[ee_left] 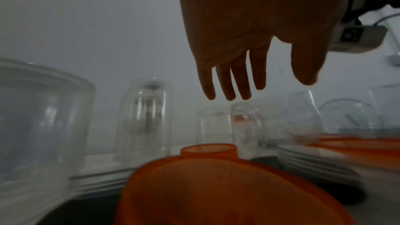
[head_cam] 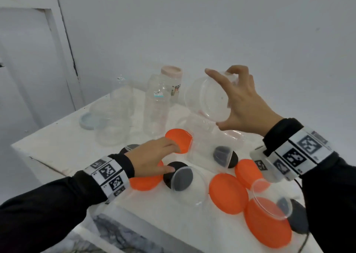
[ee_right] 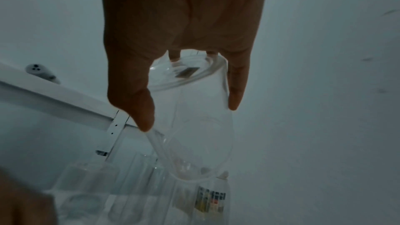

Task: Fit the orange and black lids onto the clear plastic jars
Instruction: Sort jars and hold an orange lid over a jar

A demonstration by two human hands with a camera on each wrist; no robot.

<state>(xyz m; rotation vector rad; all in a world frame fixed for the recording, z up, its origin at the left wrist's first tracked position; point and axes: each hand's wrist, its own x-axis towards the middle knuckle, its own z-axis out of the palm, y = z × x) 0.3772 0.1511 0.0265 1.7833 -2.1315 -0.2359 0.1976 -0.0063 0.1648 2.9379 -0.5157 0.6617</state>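
Above the white table, at the far side of the clutter, I have my right hand wrapped round a clear plastic jar and holding it in the air, tilted so its open mouth faces back toward me; the thumb sits at the lower rim, the index finger stretches along the upper edge and the other fingers curl over the jar's base. From the right wrist view the same jar hangs between thumb and fingers, a small label showing on its bottom. Down and to the left of that hand, my left hand hovers low over the lids, palm down, fingers relaxed and close together, gripping nothing; the left wrist view shows those fingers straight and hanging free above the table. Just past the left fingertips lies an orange lid, and I cannot tell whether they touch it. Under the left palm sits another orange lid, partly hidden, and right beside the thumb a black lid leans against a clear jar lying on its side. Nearer to me, below the right wrist, more orange lids overlap one another. Beyond the left hand several upright clear jars stand, one capped with a pale pink lid, and a pale blue lid lies flat further left.
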